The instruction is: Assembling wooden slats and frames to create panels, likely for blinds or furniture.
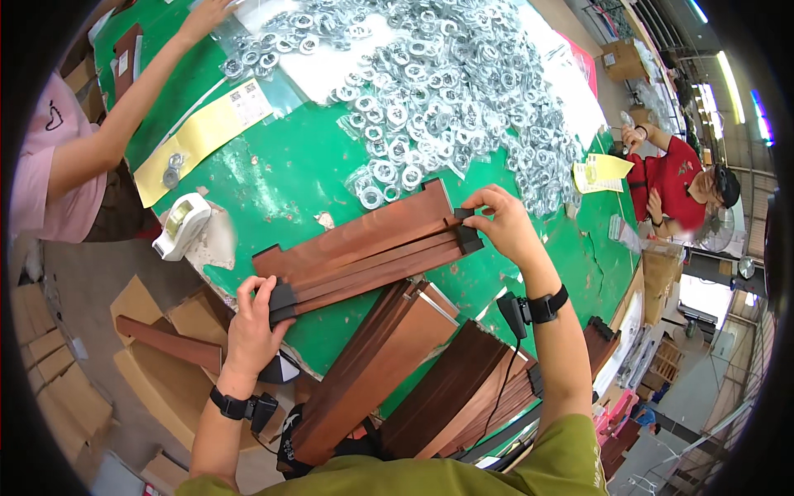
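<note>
A grooved, dark brown wood-look strip (376,279) with black end caps lies across the green table in front of me. Its left black end cap (282,302) is gripped between the thumb and fingers of my left hand (251,331). At the other end, my right hand (506,221) pinches a small black piece (464,214) between thumb and fingers. Just below that sits the strip's right black end cap (470,239). Right behind the strip lies a wider reddish-brown panel (356,231), its long edge along it.
Many bagged metal rings (447,91) cover the far part of the green table (273,178). A white tape dispenser (182,225) stands at the left edge. Stacked brown panels (380,368) lean near my body. Co-workers' arms (116,136) reach in at left; another person (674,178) sits at right.
</note>
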